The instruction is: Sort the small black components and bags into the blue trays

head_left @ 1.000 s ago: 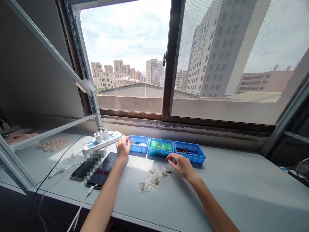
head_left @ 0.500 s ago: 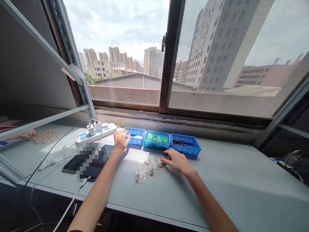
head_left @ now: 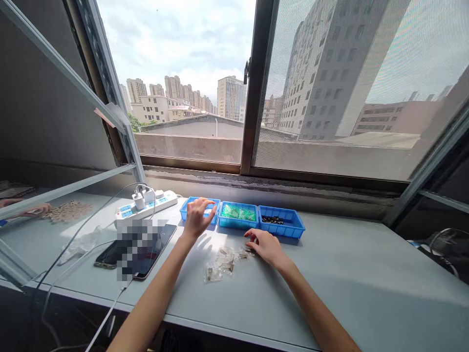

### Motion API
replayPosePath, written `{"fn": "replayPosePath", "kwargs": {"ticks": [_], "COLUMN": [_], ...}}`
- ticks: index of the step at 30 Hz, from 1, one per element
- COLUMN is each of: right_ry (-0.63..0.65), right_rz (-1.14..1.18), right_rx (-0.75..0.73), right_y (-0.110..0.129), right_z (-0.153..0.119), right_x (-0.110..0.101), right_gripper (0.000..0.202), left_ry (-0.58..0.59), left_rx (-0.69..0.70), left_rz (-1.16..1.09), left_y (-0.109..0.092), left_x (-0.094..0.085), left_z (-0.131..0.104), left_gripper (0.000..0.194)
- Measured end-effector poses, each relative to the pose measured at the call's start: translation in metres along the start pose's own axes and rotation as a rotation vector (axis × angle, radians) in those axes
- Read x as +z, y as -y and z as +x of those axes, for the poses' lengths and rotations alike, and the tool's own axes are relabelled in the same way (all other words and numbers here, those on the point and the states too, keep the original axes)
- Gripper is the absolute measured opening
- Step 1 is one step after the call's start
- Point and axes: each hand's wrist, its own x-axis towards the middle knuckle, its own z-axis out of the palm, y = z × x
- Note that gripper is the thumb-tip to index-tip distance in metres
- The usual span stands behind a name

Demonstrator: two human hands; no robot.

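My left hand (head_left: 199,218) is raised in front of the left blue bin (head_left: 184,210), partly covering it. Its fingers are curved and apart, with nothing visible between them. My right hand (head_left: 264,247) rests low over the table, fingers bent and slightly spread, beside small clear plastic bags (head_left: 222,263) that hold thin metal pieces. Whether its fingertips touch the nearest bag cannot be made out. Behind the hands, the middle blue bin (head_left: 238,225) contains green packets (head_left: 239,212). Small black parts (head_left: 273,220) lie in the right blue bin (head_left: 289,231).
A white power strip (head_left: 146,208) with plugs stands at the left, near a dark phone (head_left: 107,255) and a tablet (head_left: 157,254) on a white cable. Crumpled plastic (head_left: 82,243) lies farther left. Beyond a metal frame, another person's hand (head_left: 40,209) is near small tan pieces (head_left: 69,211).
My left hand has moved right, from the left bin's outer edge to in front of it. My right hand has stayed near the bags, its fingers shifting slightly.
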Motion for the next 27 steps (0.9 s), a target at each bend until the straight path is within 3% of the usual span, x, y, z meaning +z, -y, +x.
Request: {"fn": "replayPosePath", "kwargs": {"ticks": [3, 5, 8, 13, 22, 27], "right_ry": [-0.211, -0.34, -0.409, -0.412, -0.602, -0.744], "right_rz": [0.107, 0.225, 0.384, 0.487, 0.067, 0.004], "right_rx": [-0.083, -0.141, -0.214, -0.36, -0.495, -0.597], "right_y": [-0.005, -0.007, -0.002, 0.008, 0.0, 0.002], "right_z": [0.004, 0.006, 0.006, 0.003, 0.0, -0.001], "right_x": [-0.003, -0.004, -0.003, 0.002, 0.001, 0.0], "right_gripper": [0.015, 0.023, 0.032, 0.029, 0.027, 0.029], "left_ry": [0.118, 0.133, 0.099, -0.059, -0.208, -0.343], "left_rx": [0.302, 0.384, 0.463, 0.435, 0.446, 0.465], "left_rz": [-0.108, -0.119, -0.134, -0.24, -0.28, -0.274], "left_y": [-0.026, -0.039, -0.048, -0.046, -0.046, -0.047], "left_x": [0.003, 0.012, 0.025, 0.028, 0.023, 0.023], "left_z": [-0.005, -0.012, -0.019, -0.02, -0.018, -0.021], "left_gripper": [0.023, 0.031, 0.02, 0.016, 0.011, 0.007]}}
